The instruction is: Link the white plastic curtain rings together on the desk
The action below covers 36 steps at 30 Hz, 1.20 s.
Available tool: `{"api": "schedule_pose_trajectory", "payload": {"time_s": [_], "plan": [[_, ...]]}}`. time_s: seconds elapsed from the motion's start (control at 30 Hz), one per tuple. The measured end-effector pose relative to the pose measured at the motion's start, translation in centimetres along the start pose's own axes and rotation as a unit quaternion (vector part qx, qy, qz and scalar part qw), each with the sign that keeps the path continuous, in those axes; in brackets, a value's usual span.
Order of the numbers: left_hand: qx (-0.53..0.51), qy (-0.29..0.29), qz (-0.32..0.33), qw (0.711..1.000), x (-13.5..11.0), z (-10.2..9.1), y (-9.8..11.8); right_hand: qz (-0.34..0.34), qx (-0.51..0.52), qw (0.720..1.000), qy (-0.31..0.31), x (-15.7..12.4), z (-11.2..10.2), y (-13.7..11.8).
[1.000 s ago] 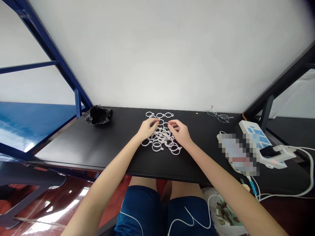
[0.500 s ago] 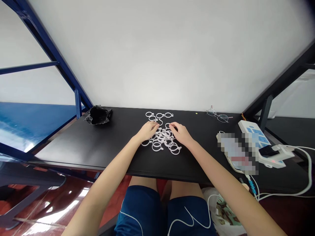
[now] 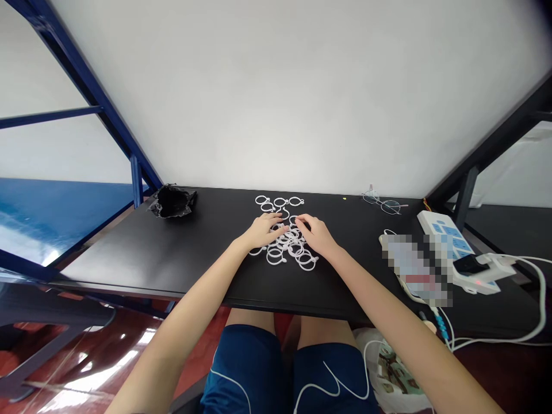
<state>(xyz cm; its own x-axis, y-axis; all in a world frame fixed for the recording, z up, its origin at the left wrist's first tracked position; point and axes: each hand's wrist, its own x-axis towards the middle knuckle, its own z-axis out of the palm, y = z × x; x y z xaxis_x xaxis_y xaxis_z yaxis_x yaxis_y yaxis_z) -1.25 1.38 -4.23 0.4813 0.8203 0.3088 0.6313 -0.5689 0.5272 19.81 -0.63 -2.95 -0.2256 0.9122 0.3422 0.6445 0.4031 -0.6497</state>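
A pile of white plastic rings (image 3: 284, 248) lies on the black table (image 3: 207, 253) in front of me. My left hand (image 3: 260, 231) rests on the pile's left side, its fingers curled down and pinched on a ring. My right hand (image 3: 318, 234) sits on the right side, fingers bent and closed on a ring near the top of the pile. The fingertips of both hands nearly meet. A short row of separate white rings (image 3: 280, 202) lies just beyond the pile.
A crumpled black bag (image 3: 172, 201) sits at the table's back left. Wire-rimmed glasses (image 3: 383, 203) lie at the back right. A white and blue power strip (image 3: 452, 241), a white charger (image 3: 483, 276) and cables crowd the right end. Blue metal frame bars stand at left.
Both hands have drawn slightly toward me and lower onto the pile. The left fingers have slid right, closer to the right hand.
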Motion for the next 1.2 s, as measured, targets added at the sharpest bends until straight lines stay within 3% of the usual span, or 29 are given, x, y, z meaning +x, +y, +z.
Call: {"api": "schedule_pose_trajectory", "payload": {"time_s": [0.3,0.43,0.5,0.63,0.77,1.03,1.2], "plan": [[0.0,0.0,0.017,1.0,-0.3,-0.4,0.9,0.003,0.007,1.0,0.002,-0.1,-0.1,-0.3],[-0.054,0.046,0.045,0.996,-0.3,-0.9,1.8,-0.004,0.025,0.999,0.033,0.0,-0.1,-0.3],[-0.101,0.07,0.053,0.991,-0.4,-1.3,2.6,-0.001,0.084,0.994,0.067,0.2,0.0,-0.3],[-0.176,0.063,0.073,0.98,-0.6,-1.7,4.4,0.068,0.295,0.948,0.1,0.8,-0.2,-0.5],[-0.207,0.035,0.081,0.974,-0.7,-1.4,5.0,0.125,0.42,0.897,0.056,0.9,-0.5,-1.1],[-0.234,0.045,0.053,0.97,-0.6,-1.0,4.5,0.138,0.484,0.864,0.023,0.6,-0.9,-2.0],[-0.252,0.054,0.051,0.965,-0.5,-0.8,4.3,0.124,0.493,0.861,-0.016,0.5,-1.0,-2.2]]}}
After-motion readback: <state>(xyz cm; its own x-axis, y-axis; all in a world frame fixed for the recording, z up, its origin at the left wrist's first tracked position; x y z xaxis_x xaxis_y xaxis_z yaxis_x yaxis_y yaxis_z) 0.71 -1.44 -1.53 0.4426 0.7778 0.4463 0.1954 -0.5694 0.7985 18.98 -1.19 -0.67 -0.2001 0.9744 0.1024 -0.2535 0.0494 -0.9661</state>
